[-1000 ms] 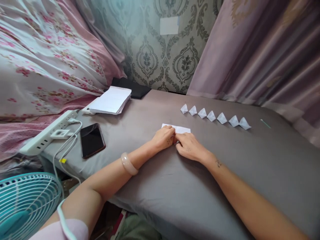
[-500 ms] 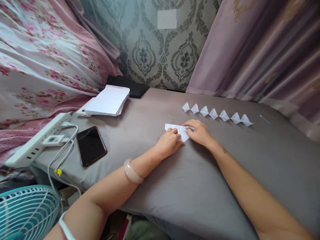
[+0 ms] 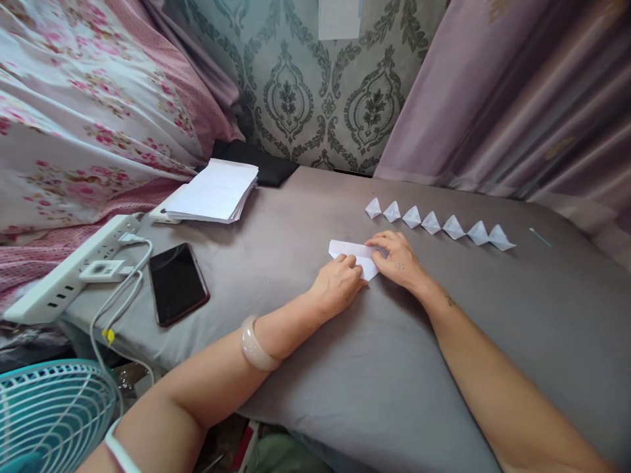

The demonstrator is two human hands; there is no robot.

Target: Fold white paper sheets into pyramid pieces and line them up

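A partly folded sheet of white paper (image 3: pixel 351 249) lies on the grey cloth in front of me, a long flap along its far edge. My left hand (image 3: pixel 339 284), fingers curled, presses on the paper's near left part and hides some of it. At the paper's right end, my right hand (image 3: pixel 396 258) pinches the edge between thumb and fingers. Beyond my right hand stands a slanting row of several small folded paper boats (image 3: pixel 412 217), pointed at the top.
A stack of white paper (image 3: pixel 214 190) lies at the back left, by a black flat item (image 3: pixel 271 164). Nearer are a phone (image 3: pixel 178 284), a power strip (image 3: pixel 73 269) with white cables, and a fan (image 3: pixel 54 414) below the edge. A thin stick (image 3: pixel 540 237) lies far right.
The far flap of the paper shows more, standing further open than before. Both hands keep nearly the same hold. The whole view has tilted slightly downward.
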